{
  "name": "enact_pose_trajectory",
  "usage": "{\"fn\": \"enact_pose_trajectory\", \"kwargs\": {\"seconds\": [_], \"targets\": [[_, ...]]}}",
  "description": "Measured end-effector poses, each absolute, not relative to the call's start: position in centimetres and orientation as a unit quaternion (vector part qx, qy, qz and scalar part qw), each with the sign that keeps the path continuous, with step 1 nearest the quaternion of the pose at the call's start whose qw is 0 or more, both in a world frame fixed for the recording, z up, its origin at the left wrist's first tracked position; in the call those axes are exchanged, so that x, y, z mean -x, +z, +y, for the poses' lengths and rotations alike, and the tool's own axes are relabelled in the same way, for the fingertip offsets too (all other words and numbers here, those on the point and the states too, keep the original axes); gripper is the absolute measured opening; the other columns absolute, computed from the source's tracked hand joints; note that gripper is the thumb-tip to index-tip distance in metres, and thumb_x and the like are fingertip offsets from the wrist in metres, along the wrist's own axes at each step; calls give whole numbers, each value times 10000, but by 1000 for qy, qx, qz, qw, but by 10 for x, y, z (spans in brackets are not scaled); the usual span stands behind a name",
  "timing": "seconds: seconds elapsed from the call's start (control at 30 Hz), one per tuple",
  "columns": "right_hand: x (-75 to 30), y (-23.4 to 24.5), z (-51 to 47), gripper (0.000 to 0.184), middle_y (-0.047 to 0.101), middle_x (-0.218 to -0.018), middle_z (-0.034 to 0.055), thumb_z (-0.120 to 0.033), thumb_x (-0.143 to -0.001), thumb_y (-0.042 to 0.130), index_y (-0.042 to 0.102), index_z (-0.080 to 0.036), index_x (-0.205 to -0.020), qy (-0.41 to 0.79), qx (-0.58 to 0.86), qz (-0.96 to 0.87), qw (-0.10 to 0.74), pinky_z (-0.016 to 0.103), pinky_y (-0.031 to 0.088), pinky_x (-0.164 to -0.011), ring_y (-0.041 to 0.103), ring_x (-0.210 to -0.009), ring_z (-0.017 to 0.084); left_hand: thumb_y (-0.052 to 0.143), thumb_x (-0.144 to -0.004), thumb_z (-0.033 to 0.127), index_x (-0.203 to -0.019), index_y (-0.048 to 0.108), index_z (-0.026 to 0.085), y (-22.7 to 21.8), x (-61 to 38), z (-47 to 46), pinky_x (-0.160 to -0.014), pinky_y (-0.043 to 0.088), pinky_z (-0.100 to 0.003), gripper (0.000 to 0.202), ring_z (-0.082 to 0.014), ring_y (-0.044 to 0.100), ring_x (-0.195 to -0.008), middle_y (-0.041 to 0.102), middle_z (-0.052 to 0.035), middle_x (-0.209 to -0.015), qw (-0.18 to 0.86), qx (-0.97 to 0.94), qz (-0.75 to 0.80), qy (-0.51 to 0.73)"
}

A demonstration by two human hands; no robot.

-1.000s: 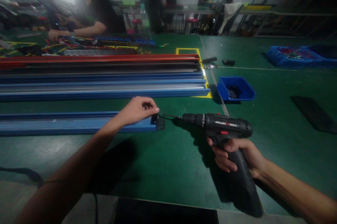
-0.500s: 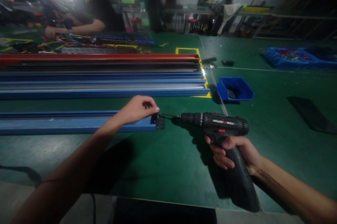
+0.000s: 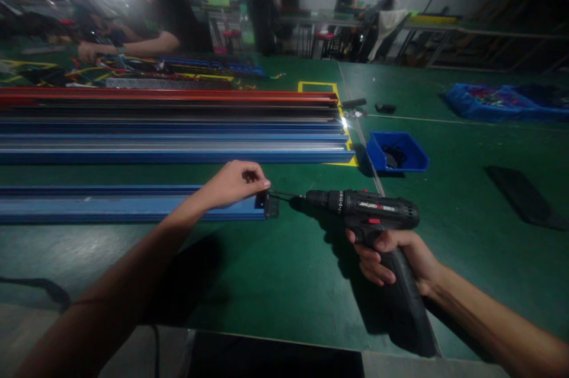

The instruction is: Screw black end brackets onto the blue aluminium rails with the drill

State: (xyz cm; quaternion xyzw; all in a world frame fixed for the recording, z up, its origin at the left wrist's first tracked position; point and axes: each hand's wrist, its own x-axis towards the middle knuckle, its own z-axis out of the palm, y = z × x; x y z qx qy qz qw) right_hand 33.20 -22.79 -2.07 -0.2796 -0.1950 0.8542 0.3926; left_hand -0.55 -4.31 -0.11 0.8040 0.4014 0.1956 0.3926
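My right hand [image 3: 386, 253] is wrapped around the handle of a black cordless drill [image 3: 377, 207], a finger by its trigger. The drill lies level, and its long thin bit [image 3: 288, 194] points left to the upper corner of a black end cap [image 3: 272, 206]. That cap sits on the right end of a blue metal channel [image 3: 133, 203]. My left hand [image 3: 237, 179] rests over this end, thumb and fingers pinched at the cap's top corner by the bit tip. Whether a screw is between the fingers is hidden.
Behind lie several long blue, black and red channels [image 3: 178, 141] in a row. A blue bin [image 3: 398, 153] with dark parts stands right of them. Further right are a dark flat object [image 3: 524, 194] and blue trays [image 3: 489, 99]. A co-worker's arm [image 3: 151, 45] is at upper left.
Both hands, the drill and the blue channel keep almost the same places. Only a slight shift of the camera view shows.
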Motion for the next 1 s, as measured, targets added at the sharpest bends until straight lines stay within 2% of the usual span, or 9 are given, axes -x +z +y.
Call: {"fn": "enact_pose_trajectory", "kwargs": {"seconds": [0.77,1.0], "targets": [[-335,-17,-222,329,568,-666,-20,-197,-764,606,692,-96,-1065,855,293,-210,371,243,472,-524,472,-420,79,728,-849,515,-816,729,152,1,4,-43,-639,473,-254,365,-146,616,-682,719,-51,-764,394,-806,392,202],[-342,-13,-212,329,543,-672,-8,-205,-792,603,704,-61,-1070,855,295,-208,373,232,462,-508,417,-419,70,739,-837,503,-808,741,155,-2,5,-39,-679,477,-264,350,-155,637,-721,730,-49,-777,409,-803,380,208]]}}
